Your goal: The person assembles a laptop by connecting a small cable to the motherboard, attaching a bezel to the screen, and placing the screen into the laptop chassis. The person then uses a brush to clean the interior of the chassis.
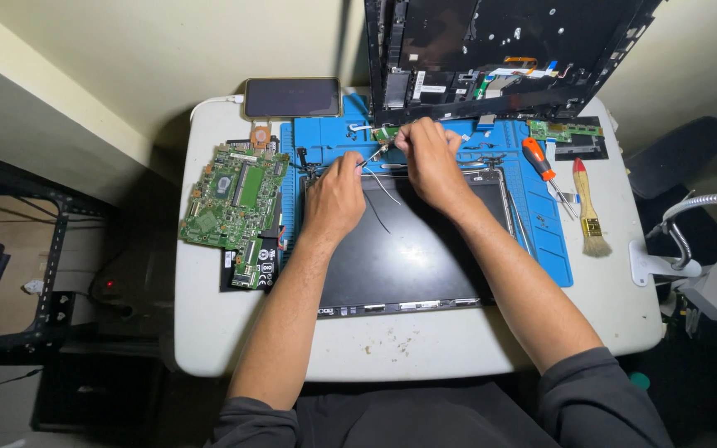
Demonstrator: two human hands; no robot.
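My left hand (335,196) grips metal tweezers (370,156), their tip pointing at a small green circuit board (385,133) near the top of the blue work mat (553,249). My right hand (430,158) pinches something tiny beside that same small board; I cannot make out what. Both hands hover over the far edge of a dark laptop screen panel (408,257) lying flat on the mat. Thin grey wires (385,192) trail across the panel between my hands. An opened laptop chassis (499,54) stands upright just behind.
A green motherboard (234,195) lies at the left of the white table (425,340), with a phone (292,97) behind it. An orange-handled screwdriver (538,159), a brush (589,211) and another small green board (564,129) lie at the right. A flexible lamp arm (707,203) stands off the right edge.
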